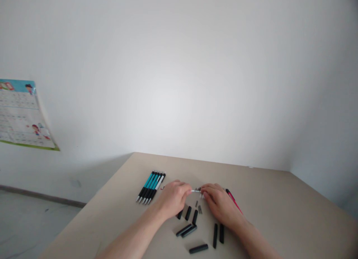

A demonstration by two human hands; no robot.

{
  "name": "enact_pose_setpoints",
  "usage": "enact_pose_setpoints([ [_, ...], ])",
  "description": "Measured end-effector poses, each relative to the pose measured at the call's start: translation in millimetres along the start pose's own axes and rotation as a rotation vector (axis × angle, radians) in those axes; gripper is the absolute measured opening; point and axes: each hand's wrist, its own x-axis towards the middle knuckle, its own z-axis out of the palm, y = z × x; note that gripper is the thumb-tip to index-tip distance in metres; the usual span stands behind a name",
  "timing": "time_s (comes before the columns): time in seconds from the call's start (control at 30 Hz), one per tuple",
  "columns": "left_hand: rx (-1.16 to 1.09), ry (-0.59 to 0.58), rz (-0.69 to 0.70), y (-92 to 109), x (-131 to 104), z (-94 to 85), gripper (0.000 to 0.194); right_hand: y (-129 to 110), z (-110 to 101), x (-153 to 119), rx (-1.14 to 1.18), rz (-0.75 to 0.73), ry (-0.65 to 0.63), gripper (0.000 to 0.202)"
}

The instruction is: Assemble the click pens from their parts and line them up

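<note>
A thin white rod, which looks like a pen refill, spans the gap between my two hands just above the table. My left hand pinches its left end with closed fingers. At the other end, the closed fingers of my right hand meet the rod; their tips are partly hidden. Small metal springs lie on the table between my hands. Several black rubber pen grips are scattered nearer to me, one partly under my left hand. Beside my right hand lies a pink-red pen part, partly covered.
A row of several click pens, teal and white with black grips, lies side by side on the left of the beige table. The table's far edge meets a white wall. A printed poster hangs at left.
</note>
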Motion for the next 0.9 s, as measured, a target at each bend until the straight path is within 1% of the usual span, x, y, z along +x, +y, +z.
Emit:
enact_pose_setpoints([
  [0.13, -0.002, 0.004, -0.007, 0.2, -0.2, 0.1, 0.023, 1.5, -0.4, 0.7, -0.002, 0.010, 0.003, 0.030],
  [0.37, 0.006, 0.019, -0.014, -1.6, -0.3, 1.8, 0.023, 4.2, -3.9, -1.3, -0.077, 0.060, -0.004, 0.029],
  [0.47, 0.006, 0.014, -0.020, -1.6, -0.2, 1.3, 0.024, 3.2, -5.7, -3.2, -0.104, 0.110, 0.014, 0.026],
  [0.53, 0.008, 0.015, -0.022, -1.5, -0.1, 1.0, 0.024, -1.0, -8.5, -5.0, -0.103, 0.118, 0.035, 0.024],
  [0.57, 0.010, 0.015, -0.024, -1.4, 0.0, 0.9, 0.025, -4.4, -10.3, -6.1, -0.087, 0.095, 0.039, 0.023],
  [0.63, 0.016, 0.017, -0.028, -1.3, 0.2, 1.0, 0.024, -13.2, -13.9, -8.3, -0.029, 0.004, 0.023, 0.022],
  [0.73, 0.015, 0.019, -0.030, -1.2, 0.5, 1.5, 0.024, -26.6, -16.6, -11.4, 0.050, -0.113, -0.076, 0.025],
  [0.8, 0.009, 0.023, -0.032, -1.2, 0.6, 1.8, 0.024, -32.4, -15.5, -12.8, 0.069, -0.139, -0.144, 0.028],
  [0.9, 0.007, 0.022, -0.037, -1.3, 0.5, 2.0, 0.024, -34.6, -12.2, -14.5, 0.074, -0.150, -0.196, 0.030],
])
